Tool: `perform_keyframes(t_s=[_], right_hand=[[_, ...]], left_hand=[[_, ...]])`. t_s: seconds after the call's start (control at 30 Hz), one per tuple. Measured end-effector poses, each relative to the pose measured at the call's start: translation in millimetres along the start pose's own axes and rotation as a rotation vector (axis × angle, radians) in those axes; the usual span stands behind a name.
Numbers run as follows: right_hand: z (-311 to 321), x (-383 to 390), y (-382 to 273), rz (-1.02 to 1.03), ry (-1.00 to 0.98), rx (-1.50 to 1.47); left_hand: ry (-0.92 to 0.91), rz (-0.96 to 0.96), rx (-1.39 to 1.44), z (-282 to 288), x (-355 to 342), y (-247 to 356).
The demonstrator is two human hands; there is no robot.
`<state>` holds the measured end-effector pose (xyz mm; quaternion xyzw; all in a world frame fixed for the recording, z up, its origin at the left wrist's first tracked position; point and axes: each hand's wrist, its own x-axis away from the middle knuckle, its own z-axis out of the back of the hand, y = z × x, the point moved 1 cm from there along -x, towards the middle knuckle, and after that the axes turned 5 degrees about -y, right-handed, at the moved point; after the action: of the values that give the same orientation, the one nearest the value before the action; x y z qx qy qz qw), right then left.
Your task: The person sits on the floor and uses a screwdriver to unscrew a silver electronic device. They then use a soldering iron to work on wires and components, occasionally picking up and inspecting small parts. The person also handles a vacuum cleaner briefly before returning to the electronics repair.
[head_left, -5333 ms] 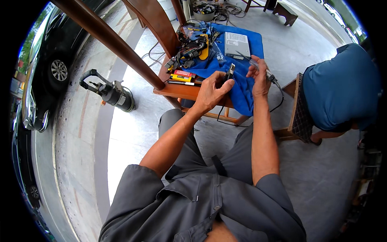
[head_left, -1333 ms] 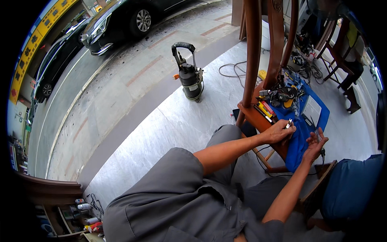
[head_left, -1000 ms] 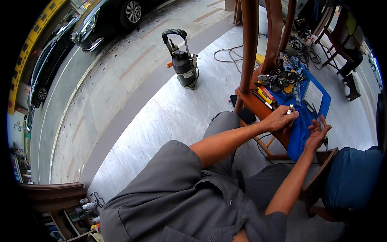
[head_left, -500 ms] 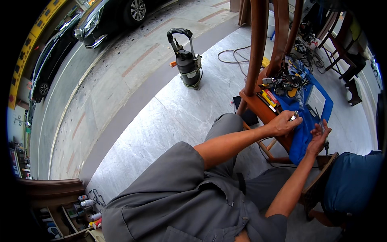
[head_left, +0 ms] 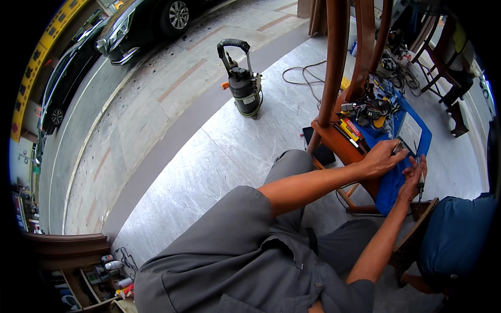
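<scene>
My left hand (head_left: 383,159) is closed on a small metal item (head_left: 401,147) above the blue cloth (head_left: 391,190) on the wooden chair (head_left: 334,141). Close to its right, my right hand (head_left: 413,178) grips a slim pen-like tool (head_left: 420,187) with a cord hanging from it; the tool's thin tip points up toward the small item. Fingers partly hide both things. Behind my hands lie a silver flat case (head_left: 408,130), a tangle of wires and connectors (head_left: 369,109) and slim red and yellow packs (head_left: 348,128).
A black pump-like device (head_left: 242,91) stands left of the chair, near cables. Parked cars (head_left: 143,26) line the street. A person in teal (head_left: 451,235) sits close at my right, another (head_left: 456,62) at back right. A shelf of bottles and tools (head_left: 94,281) is at lower left.
Since half a second ago my left hand has moved right, toward my right hand, and my right fingers have curled round the tool. Earlier the view swung leftward toward the street.
</scene>
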<state>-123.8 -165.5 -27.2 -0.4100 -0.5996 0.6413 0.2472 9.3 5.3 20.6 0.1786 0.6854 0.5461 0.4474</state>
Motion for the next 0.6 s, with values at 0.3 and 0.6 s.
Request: perform_keyframes(t_s=[0.3,0.6], right_hand=[[-11.3,7.5,-12.8,0.022,-0.044,0.072],[-19.6,8.2,-6.3,0.041,-0.037,0.109]], left_hand=[[-0.108,-0.198,-0.722,-18.7,-61.3,-32.6],[-0.026,-0.455,-0.861,-0.2,-31.1,-16.3]])
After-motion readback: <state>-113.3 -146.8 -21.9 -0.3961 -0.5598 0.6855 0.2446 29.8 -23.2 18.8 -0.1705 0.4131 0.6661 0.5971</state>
